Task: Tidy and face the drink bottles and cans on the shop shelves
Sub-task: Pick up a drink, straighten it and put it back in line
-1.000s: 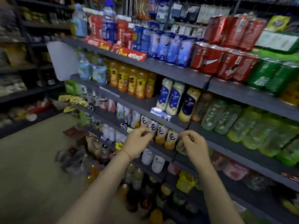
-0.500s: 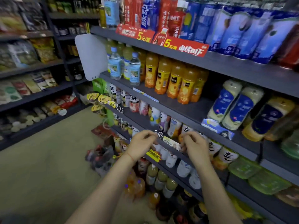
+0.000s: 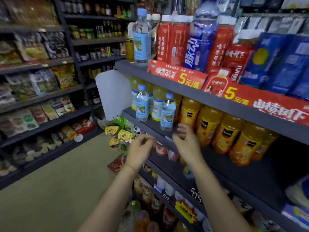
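Bottles w/ orange juice and dark labels (image 3: pixel 224 131) stand in a tidy row on the dark metal middle shelf (image 3: pixel 150 126), labels mostly outward; that stretch looks faced. Nearest the camera, both bare hands hover just in front of that shelf's front edge. Left hand (image 3: pixel 140 151), thin red thread at the wrist: fingers loosely curled, grip holding nothing as far as I can see. Right hand (image 3: pixel 187 144): fingers bent, tips near the shelf lip right beside the first orange bottle, apparently not clamped on anything, tho blur makes contact hard to judge.

Left of the orange row on the same shelf, two small clear water bottles w/ blue caps (image 3: pixel 167 113) sit forward, loosely spaced, pale yellow drink bottles (image 3: pixel 158 104) behind. Prob. the next bit to straighten.

Below that shelf: blurred small bottles and cups, too smeared to judge.

Above it, the top shelf carries red-label bottles w/ white caps (image 3: pixel 170 42), a tall blue bottle (image 3: pixel 199 41) and blue packs (image 3: pixel 274 64), behind a red promo strip (image 3: pixel 217 87). Looks upright, roughly aligned. Judged overall: partway done.
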A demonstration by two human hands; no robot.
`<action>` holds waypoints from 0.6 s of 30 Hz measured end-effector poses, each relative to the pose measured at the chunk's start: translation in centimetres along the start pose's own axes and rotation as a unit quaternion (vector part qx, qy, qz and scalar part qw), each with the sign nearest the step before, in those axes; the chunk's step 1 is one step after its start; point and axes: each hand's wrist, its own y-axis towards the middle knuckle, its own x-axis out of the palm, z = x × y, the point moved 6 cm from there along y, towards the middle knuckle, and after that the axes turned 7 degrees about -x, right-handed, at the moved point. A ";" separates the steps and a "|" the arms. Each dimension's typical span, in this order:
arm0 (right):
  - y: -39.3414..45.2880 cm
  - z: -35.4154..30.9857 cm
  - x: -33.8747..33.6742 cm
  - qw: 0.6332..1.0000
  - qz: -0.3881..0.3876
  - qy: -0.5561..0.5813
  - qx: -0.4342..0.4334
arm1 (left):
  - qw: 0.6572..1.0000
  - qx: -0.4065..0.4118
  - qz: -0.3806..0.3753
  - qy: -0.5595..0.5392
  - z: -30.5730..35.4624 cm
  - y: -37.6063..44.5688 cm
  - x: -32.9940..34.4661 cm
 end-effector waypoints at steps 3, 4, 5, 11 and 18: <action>4.6 -0.8 3.2 0.999 0.032 -0.012 -0.002 | 0.999 0.002 -0.017 -0.034 0.2 4.8 -1.6; 5.8 -0.7 3.5 0.998 0.055 -0.023 -0.003 | 0.999 0.010 -0.025 -0.029 0.3 5.7 -1.9; 7.0 -0.7 3.8 0.996 0.084 -0.032 -0.008 | 0.999 0.018 -0.036 -0.019 0.5 6.9 -2.4; 11.6 0.6 6.5 0.980 0.195 -0.048 -0.018 | 0.988 0.008 -0.153 -0.024 -0.2 14.2 -5.0; 9.0 -2.3 8.3 0.969 0.236 -0.072 -0.019 | 0.953 -0.062 -0.261 -0.142 -1.5 16.5 -3.5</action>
